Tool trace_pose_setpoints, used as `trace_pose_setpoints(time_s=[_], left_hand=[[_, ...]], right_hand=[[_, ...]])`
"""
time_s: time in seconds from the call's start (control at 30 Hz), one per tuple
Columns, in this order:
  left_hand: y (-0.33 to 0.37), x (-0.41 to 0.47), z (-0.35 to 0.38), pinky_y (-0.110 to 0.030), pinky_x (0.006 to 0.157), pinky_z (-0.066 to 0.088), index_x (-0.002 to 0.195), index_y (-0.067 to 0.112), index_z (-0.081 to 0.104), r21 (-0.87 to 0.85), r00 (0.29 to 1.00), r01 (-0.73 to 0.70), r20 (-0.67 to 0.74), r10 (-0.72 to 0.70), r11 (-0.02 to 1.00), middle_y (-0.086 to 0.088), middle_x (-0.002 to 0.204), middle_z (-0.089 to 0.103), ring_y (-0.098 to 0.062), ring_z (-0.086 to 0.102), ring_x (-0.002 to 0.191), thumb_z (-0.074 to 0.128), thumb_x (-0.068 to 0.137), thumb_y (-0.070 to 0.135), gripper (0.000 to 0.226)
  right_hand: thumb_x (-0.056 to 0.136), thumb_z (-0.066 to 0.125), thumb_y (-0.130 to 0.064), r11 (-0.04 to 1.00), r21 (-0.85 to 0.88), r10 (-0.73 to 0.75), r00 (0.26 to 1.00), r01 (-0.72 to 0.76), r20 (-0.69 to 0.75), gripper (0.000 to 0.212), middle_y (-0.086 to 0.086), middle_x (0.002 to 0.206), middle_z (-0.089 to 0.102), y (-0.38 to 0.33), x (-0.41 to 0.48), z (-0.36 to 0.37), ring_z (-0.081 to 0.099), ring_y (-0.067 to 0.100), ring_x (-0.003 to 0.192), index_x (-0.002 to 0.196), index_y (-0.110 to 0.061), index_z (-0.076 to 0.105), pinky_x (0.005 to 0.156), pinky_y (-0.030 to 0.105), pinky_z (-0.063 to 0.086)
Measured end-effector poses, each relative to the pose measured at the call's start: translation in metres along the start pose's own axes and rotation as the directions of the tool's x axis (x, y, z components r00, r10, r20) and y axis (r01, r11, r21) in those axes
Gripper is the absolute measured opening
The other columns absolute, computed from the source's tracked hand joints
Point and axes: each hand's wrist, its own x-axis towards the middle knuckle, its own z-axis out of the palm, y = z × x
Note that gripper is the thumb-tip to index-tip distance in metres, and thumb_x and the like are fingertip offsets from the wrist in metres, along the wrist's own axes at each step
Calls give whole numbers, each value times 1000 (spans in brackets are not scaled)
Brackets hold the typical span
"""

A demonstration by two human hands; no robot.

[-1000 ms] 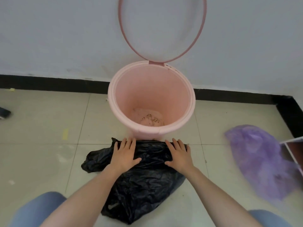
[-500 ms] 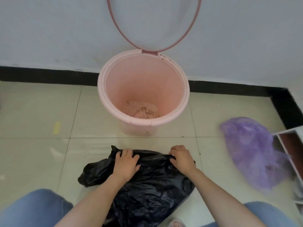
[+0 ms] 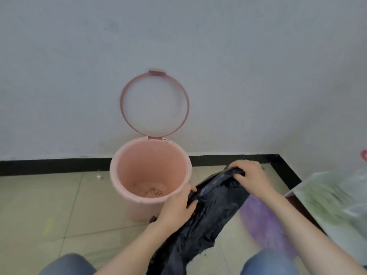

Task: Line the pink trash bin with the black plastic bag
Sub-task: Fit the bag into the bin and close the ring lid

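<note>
The pink trash bin (image 3: 127,195) stands on the tiled floor against the wall, unlined, with some brown debris on its bottom. Its ring-shaped lid (image 3: 124,118) is swung up against the wall. The crumpled black plastic bag (image 3: 210,221) hangs in the air to the right of the bin, tilted up to the right. My left hand (image 3: 176,207) grips the bag's lower left edge beside the bin's rim. My right hand (image 3: 252,179) grips the bag's upper end, higher and farther right.
A purple plastic bag (image 3: 266,223) lies on the floor under the black bag. A low shelf or box with a greenish transparent cover (image 3: 333,197) stands at the right. A black skirting (image 3: 49,165) runs along the wall. My knees in jeans (image 3: 67,264) show at the bottom.
Both hands have lifted the black bag off the floor and carried it up and to the right. My head has risen, so the bin appears lower and smaller in view.
</note>
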Motion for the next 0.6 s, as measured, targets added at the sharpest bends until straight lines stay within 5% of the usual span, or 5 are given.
trace_pose_setpoints(time_s=[0.1,0.17,0.27,0.4,0.6], left_hand=[[15,-5,-33,-26,87,48,137,26,34,-123,980,-64,-193,40,990,7,111,66,-16,63,100,56,90,16,52],[13,-8,-54,-3,84,41,129,25,49,-137,930,-136,-359,79,981,28,103,59,6,59,97,58,88,6,46],[-1,-16,-83,10,72,33,115,11,63,-244,843,-63,-532,-79,968,30,93,55,9,54,91,56,87,-1,31],[-37,-34,-103,-21,68,41,115,10,63,-279,752,173,-582,-310,944,-6,102,70,-15,57,85,52,90,3,28],[-79,-70,-113,-27,60,37,119,11,58,-238,660,444,-566,-494,864,-14,101,68,-21,51,72,43,93,5,31]], right_hand=[[69,48,-22,987,-49,-160,936,153,-315,26,8,83,74,-38,20,-18,60,25,89,78,-11,70,82,33,33],[70,47,-22,967,-135,-256,836,218,-486,27,11,92,72,-64,35,-15,49,22,100,80,-13,70,86,34,29],[76,45,-28,955,-232,-280,808,182,-518,32,19,115,64,-104,52,10,36,26,116,96,-20,69,96,42,27],[88,30,-50,956,-240,-191,979,169,-69,53,21,150,27,-144,52,58,17,34,141,135,-28,38,110,60,16],[95,32,-46,948,-153,-165,844,278,510,55,10,157,-10,-158,28,118,-2,28,144,143,-37,7,116,52,5]])
